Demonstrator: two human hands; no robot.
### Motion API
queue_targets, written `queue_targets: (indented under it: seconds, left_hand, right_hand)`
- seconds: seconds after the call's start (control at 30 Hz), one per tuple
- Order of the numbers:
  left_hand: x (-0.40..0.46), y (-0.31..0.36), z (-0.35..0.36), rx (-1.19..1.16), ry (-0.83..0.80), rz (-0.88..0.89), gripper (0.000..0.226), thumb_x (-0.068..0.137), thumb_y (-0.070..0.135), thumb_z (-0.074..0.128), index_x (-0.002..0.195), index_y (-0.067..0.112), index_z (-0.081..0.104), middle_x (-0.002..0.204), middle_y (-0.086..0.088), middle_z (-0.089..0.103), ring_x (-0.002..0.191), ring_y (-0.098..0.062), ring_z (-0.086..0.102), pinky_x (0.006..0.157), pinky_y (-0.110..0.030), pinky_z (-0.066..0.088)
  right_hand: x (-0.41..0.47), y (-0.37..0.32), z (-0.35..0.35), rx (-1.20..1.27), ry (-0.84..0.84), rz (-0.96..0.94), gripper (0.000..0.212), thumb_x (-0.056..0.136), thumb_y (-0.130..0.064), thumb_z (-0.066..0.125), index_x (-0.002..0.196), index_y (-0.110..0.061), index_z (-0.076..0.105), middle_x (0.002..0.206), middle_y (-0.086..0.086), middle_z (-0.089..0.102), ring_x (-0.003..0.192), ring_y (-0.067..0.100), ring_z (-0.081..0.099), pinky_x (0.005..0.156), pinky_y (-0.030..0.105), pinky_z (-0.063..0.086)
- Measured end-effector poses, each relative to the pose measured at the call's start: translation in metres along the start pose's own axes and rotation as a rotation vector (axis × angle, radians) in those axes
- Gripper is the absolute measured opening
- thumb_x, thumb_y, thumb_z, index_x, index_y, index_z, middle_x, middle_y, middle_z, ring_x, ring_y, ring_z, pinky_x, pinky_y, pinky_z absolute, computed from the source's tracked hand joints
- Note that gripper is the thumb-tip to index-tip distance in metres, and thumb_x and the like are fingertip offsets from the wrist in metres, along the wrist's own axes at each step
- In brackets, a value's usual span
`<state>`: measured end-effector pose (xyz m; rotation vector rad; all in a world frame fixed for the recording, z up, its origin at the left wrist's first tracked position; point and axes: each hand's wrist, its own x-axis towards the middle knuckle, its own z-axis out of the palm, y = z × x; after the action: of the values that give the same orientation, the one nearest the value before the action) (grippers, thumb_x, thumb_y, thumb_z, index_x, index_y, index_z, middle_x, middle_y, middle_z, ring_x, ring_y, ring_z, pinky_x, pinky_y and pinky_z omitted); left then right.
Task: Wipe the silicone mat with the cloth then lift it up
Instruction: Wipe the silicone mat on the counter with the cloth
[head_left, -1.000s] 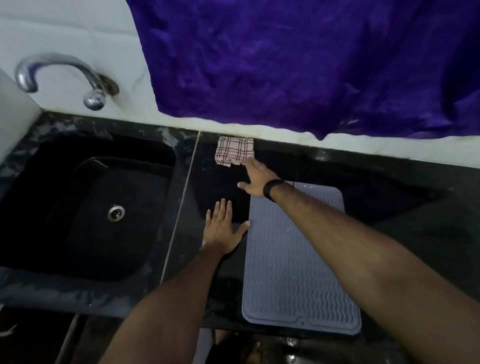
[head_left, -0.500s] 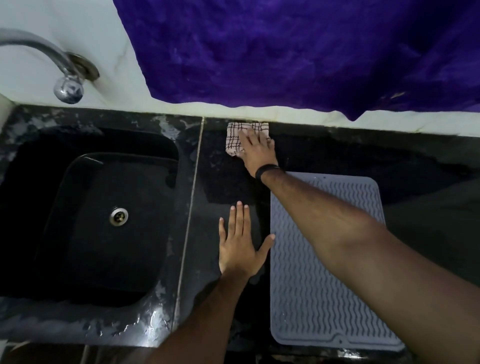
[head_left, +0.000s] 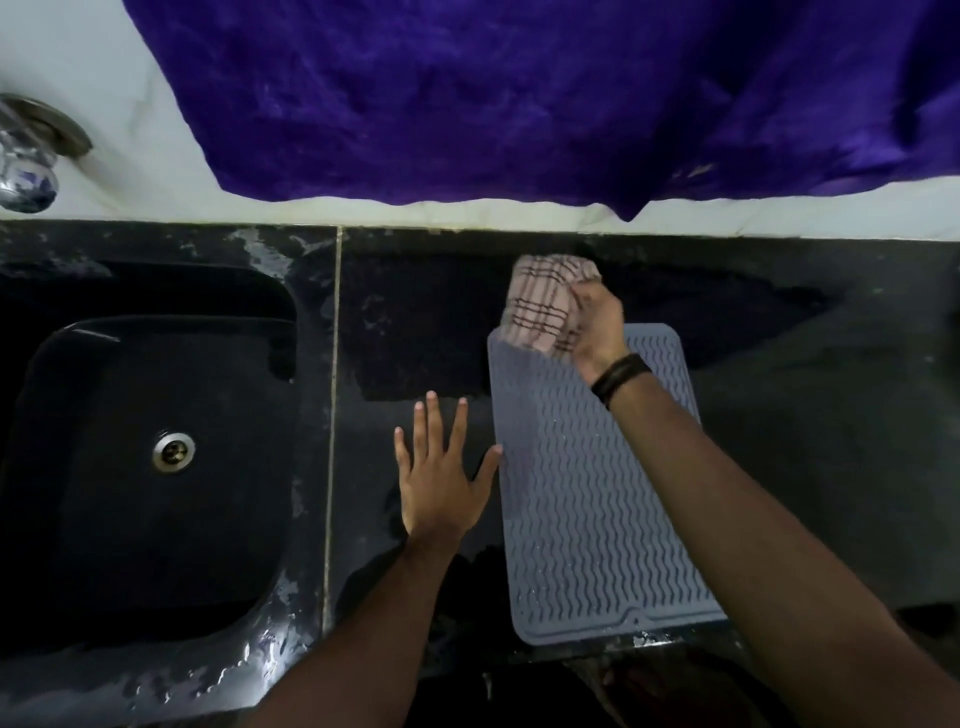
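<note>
Item: checked cloth (head_left: 543, 306), being gripped in my right hand (head_left: 597, 327) over the far left corner of the grey silicone mat (head_left: 597, 493).

My right fingers are curling round the bunched cloth, which is touching the mat's far edge. My left hand (head_left: 441, 478) is lying flat on the black counter (head_left: 415, 322), fingers spread, thumb tip touching the mat's left edge. The sink (head_left: 67, 395) at left is holding only its drain (head_left: 173, 451). A purple fabric (head_left: 519, 98) is hanging on the far wall. I am reading no writing anywhere.
</note>
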<state>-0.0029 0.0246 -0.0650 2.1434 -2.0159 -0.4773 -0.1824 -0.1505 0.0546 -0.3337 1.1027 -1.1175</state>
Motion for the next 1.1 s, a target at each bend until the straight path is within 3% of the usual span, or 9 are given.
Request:
queue_targets:
  seconds: [0.13,0.23,0.33,0.47,0.57,0.67,0.83,0.97,1.1]
  left_hand:
    - [0.000,0.001,-0.001,0.003,0.009,0.007,0.083,0.098,0.079,0.018,0.165,0.030,0.017,0.173,-0.006,0.000,0.160,-0.024,-0.002,0.127,-0.053,0.000]
    - [-0.001,0.001,-0.004,0.009,-0.010,0.016,0.084,0.097,0.080,0.017,0.164,0.030,0.019,0.173,-0.007,0.003,0.160,-0.025,0.000,0.127,-0.055,0.001]
    - [0.000,0.009,-0.010,-0.020,0.027,-0.015,0.083,0.098,0.078,0.024,0.162,0.026,0.029,0.170,-0.011,0.018,0.158,-0.029,0.014,0.125,-0.057,-0.008]
    - [0.026,0.029,-0.022,-0.107,0.092,0.024,0.072,0.105,0.055,0.037,0.163,0.014,0.025,0.169,-0.015,0.021,0.157,-0.032,0.017,0.126,-0.052,-0.007]
    - [0.045,0.032,-0.017,-0.106,-0.034,0.223,0.063,0.111,0.040,0.034,0.165,0.017,0.011,0.172,-0.006,0.003,0.159,-0.027,0.004,0.129,-0.049,0.001]
    - [0.043,0.028,-0.007,0.016,-0.056,0.242,0.058,0.112,0.037,0.026,0.165,0.016,0.015,0.172,-0.005,0.010,0.159,-0.025,0.006,0.128,-0.050,0.003]
    - [0.043,0.027,0.000,0.003,0.016,0.251,0.061,0.107,0.038,0.023,0.163,0.013,0.026,0.170,-0.008,0.021,0.158,-0.026,0.014,0.127,-0.053,0.011]
    - [0.044,0.028,0.002,0.011,0.009,0.238,0.060,0.108,0.039,0.023,0.162,0.013,0.028,0.169,-0.006,0.023,0.158,-0.024,0.015,0.128,-0.052,0.011]
    - [0.046,0.029,0.001,0.035,0.004,0.219,0.060,0.109,0.039,0.016,0.163,0.015,0.026,0.169,-0.004,0.024,0.158,-0.022,0.014,0.128,-0.048,0.009]
  right_hand:
    - [-0.029,-0.009,-0.034,-0.212,0.106,-0.106,0.038,0.083,-0.035,0.071,0.114,-0.013,0.068,0.112,0.006,0.071,0.103,0.021,0.067,0.089,0.036,0.055]
    - [-0.038,0.003,-0.045,-1.075,0.381,-0.436,0.036,0.077,-0.032,0.077,0.107,-0.016,0.067,0.103,-0.005,0.069,0.092,0.010,0.064,0.084,0.025,0.050]
    - [-0.042,0.030,-0.045,-1.699,0.342,-0.610,0.033,0.076,-0.020,0.069,0.107,-0.016,0.058,0.109,0.005,0.061,0.094,0.024,0.061,0.075,0.032,0.050]
    - [-0.045,0.077,-0.045,-1.731,0.249,-0.385,0.054,0.076,-0.015,0.067,0.126,-0.018,0.048,0.117,0.010,0.061,0.113,0.027,0.053,0.087,0.038,0.049]
    - [-0.044,0.084,-0.049,-1.683,0.237,-0.446,0.063,0.074,-0.011,0.069,0.132,-0.021,0.045,0.127,0.008,0.058,0.121,0.024,0.047,0.099,0.037,0.042]
    - [-0.052,0.079,-0.058,-1.847,0.054,-0.559,0.064,0.076,-0.008,0.066,0.137,-0.019,0.049,0.139,0.003,0.052,0.127,0.023,0.044,0.111,0.036,0.033]
    - [-0.081,0.080,-0.071,-1.940,-0.088,-0.656,0.057,0.074,-0.006,0.065,0.129,-0.021,0.058,0.133,0.001,0.057,0.120,0.025,0.052,0.099,0.040,0.042]
    - [-0.038,0.058,-0.035,-1.895,0.045,-0.632,0.052,0.081,-0.015,0.063,0.132,-0.021,0.052,0.131,0.002,0.057,0.122,0.023,0.049,0.101,0.040,0.040]
    - [-0.001,0.058,-0.005,-1.963,-0.041,-0.624,0.047,0.087,-0.008,0.050,0.134,-0.017,0.051,0.133,0.003,0.054,0.120,0.025,0.045,0.097,0.041,0.041]
